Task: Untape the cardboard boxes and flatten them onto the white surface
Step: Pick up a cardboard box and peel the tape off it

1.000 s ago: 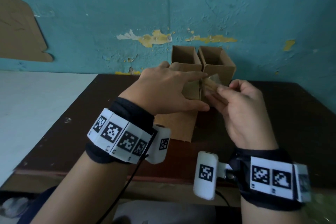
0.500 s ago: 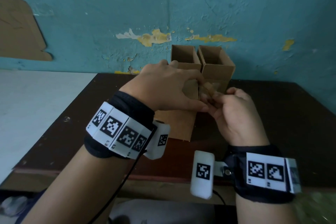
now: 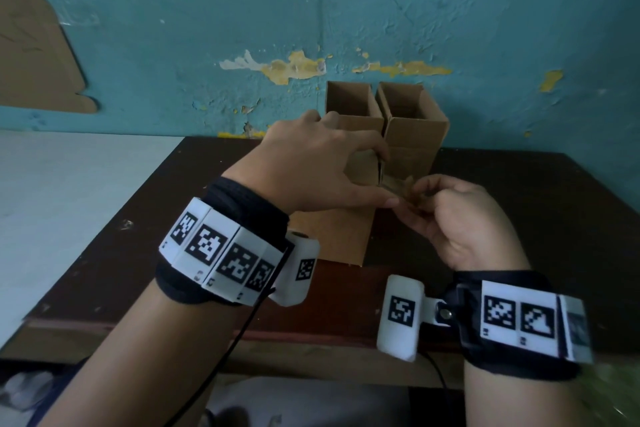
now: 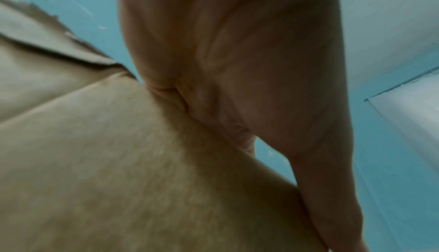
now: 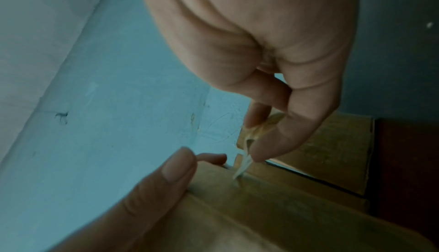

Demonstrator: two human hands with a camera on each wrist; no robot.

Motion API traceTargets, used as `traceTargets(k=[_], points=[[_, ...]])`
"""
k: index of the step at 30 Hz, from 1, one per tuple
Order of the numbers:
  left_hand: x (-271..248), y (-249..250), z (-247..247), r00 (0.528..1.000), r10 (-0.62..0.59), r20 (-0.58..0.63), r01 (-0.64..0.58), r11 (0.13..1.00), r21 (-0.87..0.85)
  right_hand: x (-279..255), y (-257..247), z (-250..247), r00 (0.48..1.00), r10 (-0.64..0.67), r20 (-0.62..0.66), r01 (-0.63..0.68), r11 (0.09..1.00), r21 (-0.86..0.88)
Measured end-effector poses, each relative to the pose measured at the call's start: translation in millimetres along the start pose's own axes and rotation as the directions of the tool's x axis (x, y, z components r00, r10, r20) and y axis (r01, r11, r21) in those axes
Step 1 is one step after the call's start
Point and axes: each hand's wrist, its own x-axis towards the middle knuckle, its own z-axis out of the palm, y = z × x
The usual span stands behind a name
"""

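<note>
A cardboard box (image 3: 332,236) lies on its side on the dark table (image 3: 519,218). My left hand (image 3: 346,177) grips its far end, fingers curled over the top edge and thumb along the side. My right hand (image 3: 420,189) pinches a crumpled strip of clear tape (image 3: 403,185) that still runs to the box's end seam. The right wrist view shows the tape (image 5: 247,152) between thumb and forefinger, with the box (image 5: 261,209) below and the left thumb (image 5: 171,171) on its edge. The left wrist view shows only the palm (image 4: 237,68) over the cardboard (image 4: 118,162).
Two open-topped cardboard boxes (image 3: 349,107) (image 3: 415,135) stand upright side by side at the back, against the peeling blue wall. The white surface (image 3: 69,201) adjoins the table on the left. A flat piece of cardboard (image 3: 34,55) leans on the wall at far left.
My right hand has pulled the tape down and toward me, peeling more of it from the box end. My left fingers have curled tighter over the box's edge.
</note>
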Motion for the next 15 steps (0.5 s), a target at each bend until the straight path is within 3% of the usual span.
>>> traceTargets(k=[5,15], points=[[-0.7,0.4,0.4,1.0,-0.002,-0.01,0.002,1.0,0.011,0.7,0.9,-1.7,0.998,-0.042,-0.042,0.032,0.976,-0.216],[-1.6,-1.2,1.7,1.0,0.007,-0.013,-0.007,1.0,0.001,5.5,-4.2,-19.4,0.991,-0.006,-0.13,-0.064,0.849,-0.525]])
